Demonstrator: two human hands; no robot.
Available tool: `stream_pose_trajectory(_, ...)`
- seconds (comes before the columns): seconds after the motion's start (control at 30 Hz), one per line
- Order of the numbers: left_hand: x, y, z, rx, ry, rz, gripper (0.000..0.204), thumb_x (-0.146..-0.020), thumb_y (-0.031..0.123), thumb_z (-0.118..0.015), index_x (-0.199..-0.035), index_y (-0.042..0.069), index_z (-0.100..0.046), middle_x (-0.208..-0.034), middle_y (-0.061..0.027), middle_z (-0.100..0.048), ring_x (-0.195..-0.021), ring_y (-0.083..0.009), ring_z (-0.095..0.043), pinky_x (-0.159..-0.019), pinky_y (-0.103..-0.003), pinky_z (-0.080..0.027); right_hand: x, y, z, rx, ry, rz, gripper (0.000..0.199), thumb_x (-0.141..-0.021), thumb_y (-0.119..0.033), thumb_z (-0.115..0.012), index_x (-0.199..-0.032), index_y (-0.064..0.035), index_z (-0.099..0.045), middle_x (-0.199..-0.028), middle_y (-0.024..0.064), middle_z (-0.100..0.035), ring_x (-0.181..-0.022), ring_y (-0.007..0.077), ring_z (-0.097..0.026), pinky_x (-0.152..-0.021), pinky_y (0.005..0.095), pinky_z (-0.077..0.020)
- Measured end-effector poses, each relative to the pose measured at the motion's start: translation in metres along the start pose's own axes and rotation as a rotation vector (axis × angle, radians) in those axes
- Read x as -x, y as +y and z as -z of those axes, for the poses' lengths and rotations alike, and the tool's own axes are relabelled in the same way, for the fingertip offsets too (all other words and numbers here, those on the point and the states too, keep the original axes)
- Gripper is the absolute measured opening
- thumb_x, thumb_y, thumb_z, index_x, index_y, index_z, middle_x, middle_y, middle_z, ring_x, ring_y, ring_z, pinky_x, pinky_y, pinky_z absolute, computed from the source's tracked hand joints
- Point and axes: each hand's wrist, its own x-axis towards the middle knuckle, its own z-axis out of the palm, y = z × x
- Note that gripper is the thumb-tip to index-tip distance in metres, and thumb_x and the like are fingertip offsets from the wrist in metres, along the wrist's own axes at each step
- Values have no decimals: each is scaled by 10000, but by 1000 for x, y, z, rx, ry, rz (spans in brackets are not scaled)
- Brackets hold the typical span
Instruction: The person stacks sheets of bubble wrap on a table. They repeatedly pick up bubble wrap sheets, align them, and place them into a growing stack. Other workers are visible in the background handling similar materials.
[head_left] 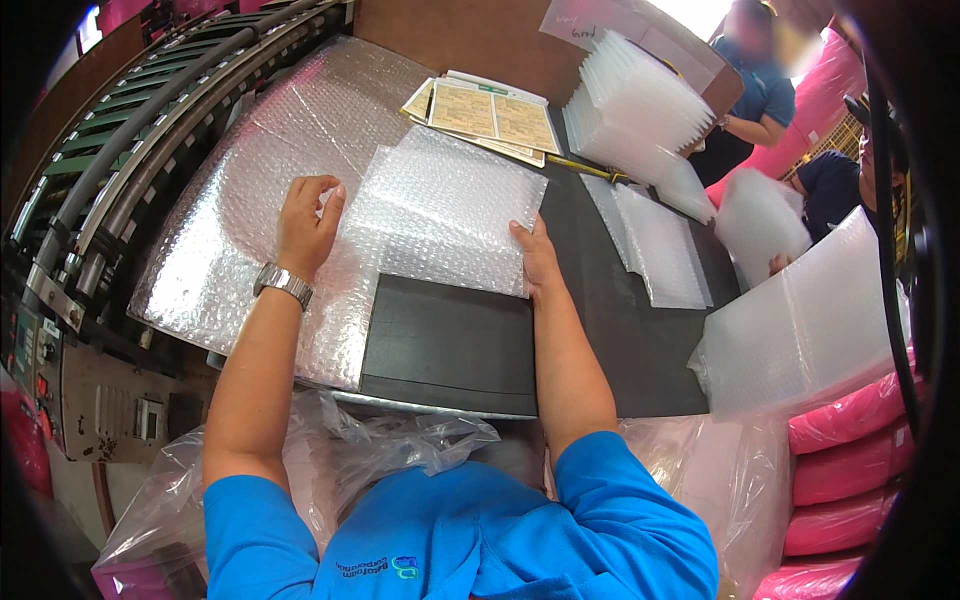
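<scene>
A clear bubble wrap bag [455,215] lies across the middle of the dark work table [450,340], partly over a large bubble wrap sheet [235,215]. My right hand [535,258] grips the bag's right edge, thumb on top and fingers underneath. Over the large sheet, just left of the bag, is my left hand [312,225] with its fingers curled in toward the thumb. Whatever those fingers may hold is hidden. Behind the bag, another bubble wrap piece [440,145] shows its far edge.
Papers on a clipboard [490,112] lie at the back, near a tall stack of bubble wrap bags [640,105]. More bags [665,245] rest at the right. A roller conveyor [130,130] runs along the left. Two people are beyond the right side, one with a bag [762,225].
</scene>
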Motion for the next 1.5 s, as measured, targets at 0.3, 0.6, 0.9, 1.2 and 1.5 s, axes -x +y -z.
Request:
stream_pose_trajectory(0.3, -1, -1, 1, 2, 8, -17, 201, -834, 210, -566, -924, 32, -595, -904, -103, -564, -775, -224, -560, -637, -300, -455, -2, 3, 1, -1, -6, 6, 647, -840, -117, -544, -1370, -79, -174, -1238, 167, -408, -1058, 271, -472, -846, 399, -447)
stream_pose_trajectory(0.6, -2, 6, 5, -178, 196, -317, 195, -798, 188, -595, -929, 44, -578, -902, -118, -556, -769, -250, -562, -652, -325, -469, -4, 5, 3, -2, 0, 9, 640, -839, -109, -544, -1363, -67, -179, -1230, 174, -412, -1051, 272, -476, -853, 397, -442)
stream_pose_trajectory(0.9, 2, 7, 11, -385, 122, -348, 381, -798, 247, -598, -1132, 90, -504, -1160, -143, -473, -1015, -246, -488, -839, -424, -382, 2, -1, -3, -7, 19, 5, 582, -834, -95, -534, -1325, -59, -225, -1176, 169, -440, -1011, 267, -501, -840, 399, -447)
stream_pose_trajectory(1.2, 3, 8, 14, -985, -536, 183, 520, -781, 379, -544, -1236, 145, -454, -1282, -143, -402, -1204, -304, -352, -960, -503, -274, -2, 4, 1, -23, 57, 23, 543, -823, -100, -528, -1293, -43, -261, -1166, 161, -441, -1002, 269, -493, -830, 405, -446)
stream_pose_trajectory(1.5, 0, 15, 7, -1007, -478, 158, 310, -753, 323, -566, -983, 115, -576, -1007, -97, -540, -976, -258, -499, -798, -424, -379, -2, 5, 1, -28, 68, 13, 538, -820, -104, -530, -1285, -38, -267, -1164, 160, -442, -1009, 275, -490, -822, 413, -452)
